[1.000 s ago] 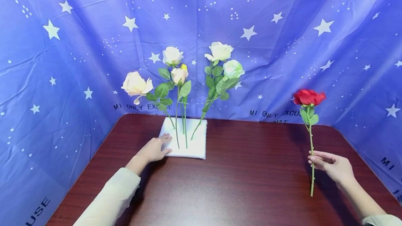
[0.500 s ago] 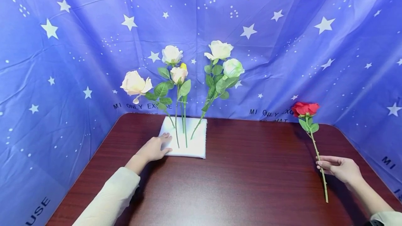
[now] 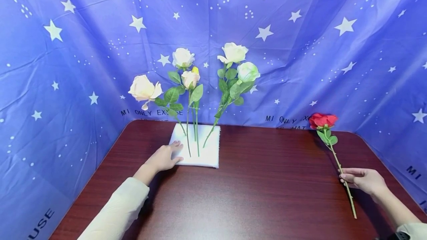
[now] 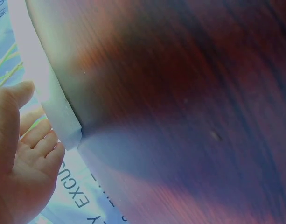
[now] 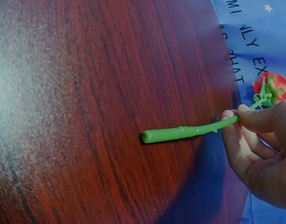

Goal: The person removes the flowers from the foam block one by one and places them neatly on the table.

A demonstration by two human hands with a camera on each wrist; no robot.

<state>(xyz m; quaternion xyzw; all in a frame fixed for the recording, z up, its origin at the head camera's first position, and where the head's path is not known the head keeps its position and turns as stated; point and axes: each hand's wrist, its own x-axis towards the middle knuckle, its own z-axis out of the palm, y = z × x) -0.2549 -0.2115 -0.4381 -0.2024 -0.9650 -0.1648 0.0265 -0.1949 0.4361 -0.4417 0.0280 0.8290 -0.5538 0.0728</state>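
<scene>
Between thumb and fingertips my right hand pinches the stem of a red rose at the table's right side. The bloom leans up and to the left, and the bare stem end points toward me in the right wrist view. My left hand rests on the left edge of a white foam block, fingers extended. From the block rise several pale roses, among them a cream rose, a blush rose and a greenish-white rose. A yellow bloom is mostly hidden behind the blush one.
The dark red wooden table reaches back to a blue curtain printed with stars and lettering. Curtain panels close in the left and right sides too.
My right hand has moved right and toward me with the red rose, which now sits lower and tilts more to the left. The left hand and foam block have stayed put.
</scene>
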